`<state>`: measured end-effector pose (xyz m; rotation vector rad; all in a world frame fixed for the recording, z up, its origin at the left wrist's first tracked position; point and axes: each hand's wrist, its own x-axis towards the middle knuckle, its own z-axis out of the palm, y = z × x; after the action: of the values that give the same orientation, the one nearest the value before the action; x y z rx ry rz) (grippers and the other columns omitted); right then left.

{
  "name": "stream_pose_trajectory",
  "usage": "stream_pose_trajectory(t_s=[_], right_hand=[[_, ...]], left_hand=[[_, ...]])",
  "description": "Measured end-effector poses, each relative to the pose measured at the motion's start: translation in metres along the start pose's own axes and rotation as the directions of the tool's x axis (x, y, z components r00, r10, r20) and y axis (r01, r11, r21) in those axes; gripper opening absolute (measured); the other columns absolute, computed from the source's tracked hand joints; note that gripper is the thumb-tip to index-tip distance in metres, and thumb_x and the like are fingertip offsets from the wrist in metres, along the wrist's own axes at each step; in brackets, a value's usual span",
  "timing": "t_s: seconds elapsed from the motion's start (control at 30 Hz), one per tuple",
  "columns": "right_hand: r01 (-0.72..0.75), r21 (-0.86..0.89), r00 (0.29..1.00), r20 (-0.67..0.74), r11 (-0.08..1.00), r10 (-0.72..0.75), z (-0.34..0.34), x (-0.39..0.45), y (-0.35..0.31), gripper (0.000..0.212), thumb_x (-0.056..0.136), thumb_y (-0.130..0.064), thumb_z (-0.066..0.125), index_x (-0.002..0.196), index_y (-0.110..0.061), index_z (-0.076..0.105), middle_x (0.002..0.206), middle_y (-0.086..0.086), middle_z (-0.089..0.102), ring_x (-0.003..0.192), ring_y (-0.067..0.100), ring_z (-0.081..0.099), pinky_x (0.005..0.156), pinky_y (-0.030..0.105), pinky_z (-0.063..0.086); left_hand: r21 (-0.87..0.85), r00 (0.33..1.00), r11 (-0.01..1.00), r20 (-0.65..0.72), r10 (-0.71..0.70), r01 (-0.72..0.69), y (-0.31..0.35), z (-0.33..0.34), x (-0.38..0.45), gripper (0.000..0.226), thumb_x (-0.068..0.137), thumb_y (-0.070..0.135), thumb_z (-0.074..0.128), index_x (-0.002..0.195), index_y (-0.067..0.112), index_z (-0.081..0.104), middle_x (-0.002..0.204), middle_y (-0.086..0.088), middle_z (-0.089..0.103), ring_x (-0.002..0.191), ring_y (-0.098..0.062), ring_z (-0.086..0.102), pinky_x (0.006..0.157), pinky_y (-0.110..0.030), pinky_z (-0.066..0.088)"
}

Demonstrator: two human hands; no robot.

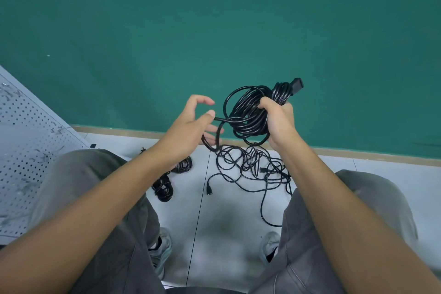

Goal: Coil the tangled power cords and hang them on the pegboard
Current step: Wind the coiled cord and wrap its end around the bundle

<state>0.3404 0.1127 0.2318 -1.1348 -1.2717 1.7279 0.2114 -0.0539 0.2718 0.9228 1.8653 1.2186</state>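
Note:
My right hand [278,119] grips a coil of black power cord [248,114] in the air in front of the green wall. The coil's black plug [297,83] sticks up past my fingers. From the coil a strand runs left under the thumb of my left hand [191,126], loops down around its lower fingers and drops to the floor. The index finger of that hand is lifted off the strand. Below the hands lies a tangle of black cords [250,167] with a loose plug [208,191]. The white pegboard [26,150] leans at the left.
Two coiled black cord bundles [164,188] [183,165] lie on the white floor by my left knee. A green wall [214,31] with a tan baseboard stands straight ahead. My knees and shoes [269,246] frame the floor space between them.

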Motion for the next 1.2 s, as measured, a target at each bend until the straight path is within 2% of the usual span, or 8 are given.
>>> stream_pose_trajectory(t_s=[0.13,0.27,0.43,0.57,0.73,0.87,1.03,1.2], right_hand=[[-0.001,-0.006,1.0,0.013,1.0,0.001,-0.002,0.002,0.003,0.036,0.06,-0.018,0.064,0.09,-0.012,0.044,0.083,0.007,0.048,0.078,0.023,0.048,0.076,0.039,0.043],[-0.055,0.01,0.998,0.014,0.998,0.055,-0.004,0.006,0.005,0.057,0.049,-0.027,0.067,0.101,-0.009,0.05,0.091,0.007,0.06,0.085,0.024,0.059,0.089,0.047,0.051],[-0.088,0.046,0.996,0.037,0.995,0.086,-0.003,0.002,0.003,0.044,0.06,-0.018,0.065,0.1,-0.006,0.051,0.092,0.012,0.062,0.084,0.027,0.063,0.088,0.047,0.052],[-0.065,0.075,0.996,0.066,0.995,0.06,0.002,-0.004,0.002,0.019,0.072,-0.01,0.063,0.084,-0.011,0.049,0.087,0.012,0.057,0.082,0.027,0.058,0.08,0.046,0.05],[-0.068,-0.018,0.985,0.159,0.998,0.07,0.002,-0.007,0.002,0.058,0.054,-0.022,0.069,0.106,-0.005,0.052,0.092,0.012,0.061,0.084,0.026,0.063,0.082,0.049,0.054],[-0.029,-0.015,0.936,0.351,0.999,0.032,0.007,-0.016,-0.001,0.016,0.071,-0.007,0.06,0.085,-0.007,0.053,0.086,0.014,0.052,0.082,0.029,0.054,0.079,0.046,0.046],[-0.086,0.038,0.879,0.474,0.996,0.058,0.01,-0.023,-0.002,0.038,0.074,-0.007,0.06,0.11,0.002,0.059,0.103,0.024,0.06,0.097,0.037,0.06,0.098,0.059,0.049],[-0.075,0.083,0.865,0.501,0.994,0.023,0.016,-0.033,-0.004,0.057,0.08,-0.021,0.067,0.127,0.011,0.055,0.113,0.025,0.063,0.104,0.037,0.063,0.098,0.051,0.051]], left_hand=[[-0.053,0.991,0.998,0.127,0.043,-0.037,0.007,-0.001,-0.008,0.025,0.113,0.025,0.036,0.108,0.022,0.06,0.133,-0.01,0.062,0.093,-0.034,0.077,0.104,-0.044,0.053],[-0.156,0.978,0.987,0.193,0.079,-0.049,0.009,-0.003,-0.012,0.054,0.108,0.051,0.039,0.096,0.005,0.065,0.139,-0.011,0.061,0.101,-0.036,0.075,0.106,-0.045,0.053],[-0.028,0.941,0.971,0.24,0.239,-0.239,0.005,-0.007,-0.017,0.06,0.062,0.039,0.089,0.101,0.013,0.05,0.153,0.005,0.048,0.104,-0.02,0.072,0.099,-0.029,0.053],[0.047,0.924,0.926,0.098,0.368,-0.374,-0.001,0.003,-0.016,0.065,0.067,0.025,0.096,0.102,0.02,0.042,0.128,0.004,0.067,0.087,-0.016,0.065,0.091,-0.033,0.054],[0.183,0.91,0.908,-0.11,0.399,-0.376,0.01,0.005,-0.006,0.045,0.084,0.037,0.084,0.102,0.022,0.046,0.085,0.005,0.074,0.08,-0.029,0.062,0.077,-0.035,0.051],[0.205,0.93,0.935,-0.168,0.326,-0.291,0.018,0.001,0.012,0.049,0.084,0.054,0.078,0.096,0.018,0.048,0.069,0.003,0.058,0.061,-0.01,0.047,0.061,-0.022,0.039],[0.262,0.965,0.937,-0.061,0.256,-0.232,0.018,-0.004,0.036,0.048,0.081,0.074,0.063,0.106,0.034,0.06,0.119,0.009,0.058,0.121,-0.011,0.048,0.106,-0.033,0.038],[-0.136,0.98,0.974,0.059,0.189,-0.18,0.007,0.014,0.041,0.042,0.087,0.047,0.073,0.121,0.022,0.068,0.118,0.005,0.074,0.115,-0.012,0.068,0.108,-0.036,0.049]])
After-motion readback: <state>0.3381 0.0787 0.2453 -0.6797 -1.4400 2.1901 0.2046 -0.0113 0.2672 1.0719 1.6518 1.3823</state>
